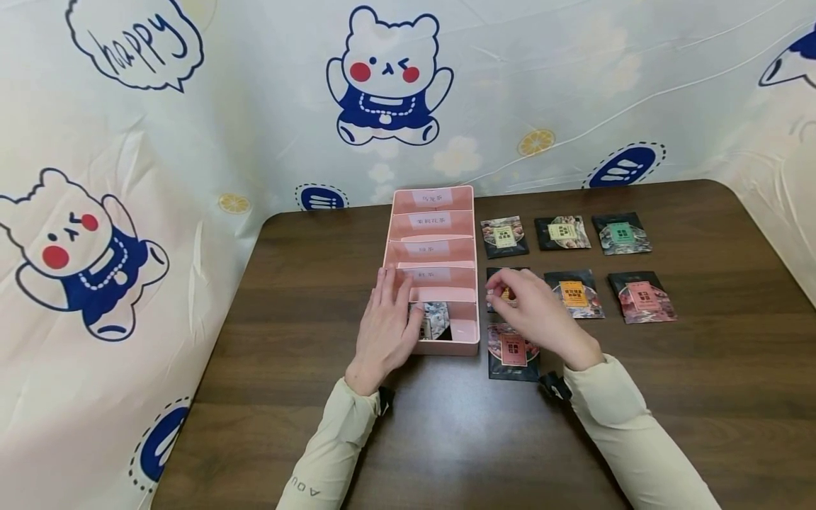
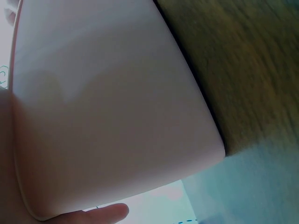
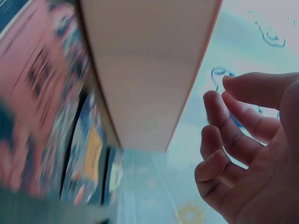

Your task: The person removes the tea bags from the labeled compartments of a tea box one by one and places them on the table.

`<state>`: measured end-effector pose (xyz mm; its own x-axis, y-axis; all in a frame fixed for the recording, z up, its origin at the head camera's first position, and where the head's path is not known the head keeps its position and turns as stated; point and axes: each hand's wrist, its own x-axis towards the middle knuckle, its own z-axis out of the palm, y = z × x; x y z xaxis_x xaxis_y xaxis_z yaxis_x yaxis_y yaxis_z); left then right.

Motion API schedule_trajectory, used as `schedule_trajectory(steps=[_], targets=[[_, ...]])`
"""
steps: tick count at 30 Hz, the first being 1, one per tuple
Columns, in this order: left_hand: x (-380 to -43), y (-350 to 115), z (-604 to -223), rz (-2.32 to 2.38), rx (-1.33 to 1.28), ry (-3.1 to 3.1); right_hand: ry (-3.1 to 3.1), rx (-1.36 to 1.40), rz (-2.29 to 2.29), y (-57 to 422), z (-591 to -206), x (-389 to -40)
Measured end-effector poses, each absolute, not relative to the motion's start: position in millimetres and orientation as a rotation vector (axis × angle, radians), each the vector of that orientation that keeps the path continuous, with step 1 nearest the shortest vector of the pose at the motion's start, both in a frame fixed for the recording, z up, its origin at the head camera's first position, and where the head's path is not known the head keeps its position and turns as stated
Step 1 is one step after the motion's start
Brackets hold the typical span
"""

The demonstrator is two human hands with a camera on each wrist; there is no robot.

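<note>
A long pink box [image 1: 477, 312] stands on the table, split into several compartments with labelled dividers. In its front compartment lies a dark sachet [image 1: 438, 320] with a pale pattern, partly covered by my left hand [image 1: 382, 329]. That hand rests on the box's left edge with its fingers straight. To the right of the box, my right hand [image 1: 542, 312] hovers over the sachets, fingers loosely bent. Nothing shows between its thumb and fingers in the right wrist view. Beneath it are a pink-label sachet [image 1: 513, 352] and another sachet [image 1: 494, 275], mostly hidden by the fingers.
More flat sachets lie in rows at the right: an orange-label sachet [image 1: 575, 294], a red-label sachet [image 1: 642, 297], a green-label sachet [image 1: 621, 233] and two with pale green labels at the back. A patterned cloth [image 1: 497, 92] hangs behind the wooden table [image 1: 714, 397].
</note>
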<state>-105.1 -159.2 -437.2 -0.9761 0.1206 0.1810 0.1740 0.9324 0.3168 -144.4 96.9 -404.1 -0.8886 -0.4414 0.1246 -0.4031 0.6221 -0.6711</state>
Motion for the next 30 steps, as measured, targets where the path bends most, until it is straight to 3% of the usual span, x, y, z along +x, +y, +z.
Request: schedule_trajectory(steps=[17,30], targets=[[-106.0,-157.9,-437.2,-0.493,-0.225,-2.906,2.773,-0.977,-1.088,44.2,-402.6,-131.8],[-104.8,-158.0,-435.9,-0.482,-0.214,-2.935,2.800,-0.936,-0.973,30.1,-406.5,-124.4]])
